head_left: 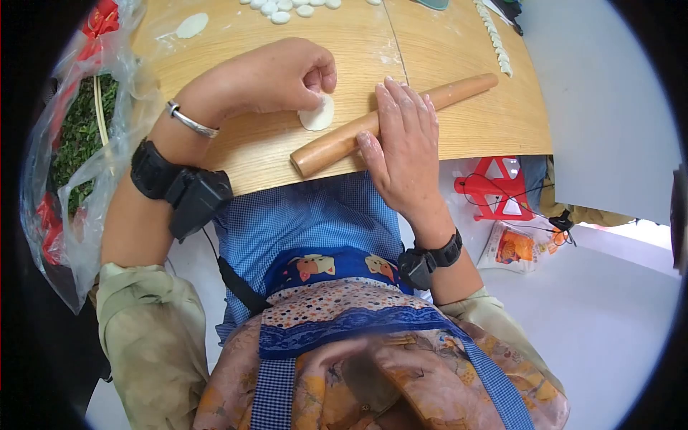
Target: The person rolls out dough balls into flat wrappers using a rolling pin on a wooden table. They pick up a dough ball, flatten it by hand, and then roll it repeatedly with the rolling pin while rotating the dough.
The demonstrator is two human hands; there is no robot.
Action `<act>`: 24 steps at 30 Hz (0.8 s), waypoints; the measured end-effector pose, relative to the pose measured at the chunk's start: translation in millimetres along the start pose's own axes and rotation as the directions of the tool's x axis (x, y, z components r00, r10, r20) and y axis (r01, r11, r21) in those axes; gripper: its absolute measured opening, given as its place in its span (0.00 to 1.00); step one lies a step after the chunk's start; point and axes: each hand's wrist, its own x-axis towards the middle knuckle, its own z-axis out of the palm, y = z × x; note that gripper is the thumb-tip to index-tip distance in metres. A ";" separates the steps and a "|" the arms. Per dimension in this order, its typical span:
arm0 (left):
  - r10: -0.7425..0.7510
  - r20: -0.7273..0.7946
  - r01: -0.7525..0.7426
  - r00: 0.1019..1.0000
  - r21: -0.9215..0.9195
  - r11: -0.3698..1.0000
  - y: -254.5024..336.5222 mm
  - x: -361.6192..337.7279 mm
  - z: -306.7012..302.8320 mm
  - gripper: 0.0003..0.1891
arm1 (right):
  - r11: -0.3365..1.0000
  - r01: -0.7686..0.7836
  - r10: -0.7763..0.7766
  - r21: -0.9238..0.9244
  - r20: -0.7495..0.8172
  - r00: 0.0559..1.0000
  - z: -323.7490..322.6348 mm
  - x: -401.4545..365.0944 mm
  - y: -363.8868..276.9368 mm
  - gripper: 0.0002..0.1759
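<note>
My left hand (279, 77) is closed in a pinch at the upper edge of a small round dough wrapper (317, 115), which lies on the wooden table. Its thumb is on the dough, and the other fingers are curled in. My right hand (408, 143) lies flat across the middle of a wooden rolling pin (464, 91), fingers stretched out and dusted with flour. The pin sits slantwise near the table's front edge, its near end just right of the wrapper. The two do not overlap.
Several dough pieces (280, 17) and a rolled wrapper (192, 26) lie farther back on the table (258, 154). A row of white dough pieces (493, 36) runs along the right side. A plastic bag with greens (86, 129) is at left; a red stool (494, 190) stands below right.
</note>
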 end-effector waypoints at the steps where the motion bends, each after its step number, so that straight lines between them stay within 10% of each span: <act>1: -0.012 0.013 0.012 1.000 0.018 1.000 0.3 -0.5 -0.9 0.05 | 1.000 0.003 -0.003 0.000 -0.007 1.000 1.5 1.5 -0.3 0.36; 10: -0.133 0.105 0.138 0.986 -0.049 0.989 7.3 1.6 -9.7 0.20 | 0.997 0.074 -0.071 0.033 -0.104 0.992 25.8 49.9 4.4 0.34; 24: -0.033 0.055 0.026 0.998 0.130 0.991 3.8 0.9 -1.2 0.05 | 0.999 0.022 -0.022 0.028 -0.023 0.999 7.1 14.5 4.0 0.36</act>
